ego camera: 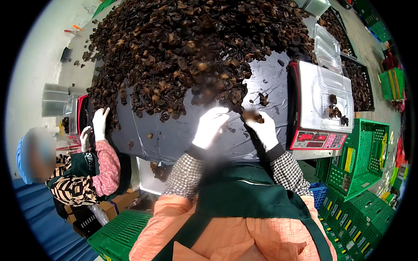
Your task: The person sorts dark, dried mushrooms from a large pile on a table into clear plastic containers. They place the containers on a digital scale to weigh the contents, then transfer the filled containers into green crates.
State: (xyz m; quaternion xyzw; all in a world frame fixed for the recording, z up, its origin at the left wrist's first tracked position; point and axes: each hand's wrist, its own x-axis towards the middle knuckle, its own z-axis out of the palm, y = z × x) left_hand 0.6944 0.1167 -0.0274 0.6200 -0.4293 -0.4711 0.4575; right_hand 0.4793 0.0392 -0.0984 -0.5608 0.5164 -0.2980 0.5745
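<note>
A large heap of wood ear mushrooms (163, 55) covers the far part of a table lined with dark plastic sheeting (169, 137). My right hand (265, 132), in a white glove, pinches a brown mushroom piece (252, 116) just off the near edge of the heap. To its left, my gloved left hand (211, 126) is over the sheeting with its fingers pointing towards the heap; glare hides whether anything is between them. On my right, a red digital scale (318, 140) bears a clear plastic tray (341, 88) with several mushroom pieces (335, 111) in it.
A clear plastic container (327, 49) lies beyond the scale, beside black crates (359, 84) of mushrooms. Green crates (357, 156) stand at my right, another green crate (120, 231) at lower left. At the left, a co-worker's gloved hands (100, 124) are near a second scale (81, 112).
</note>
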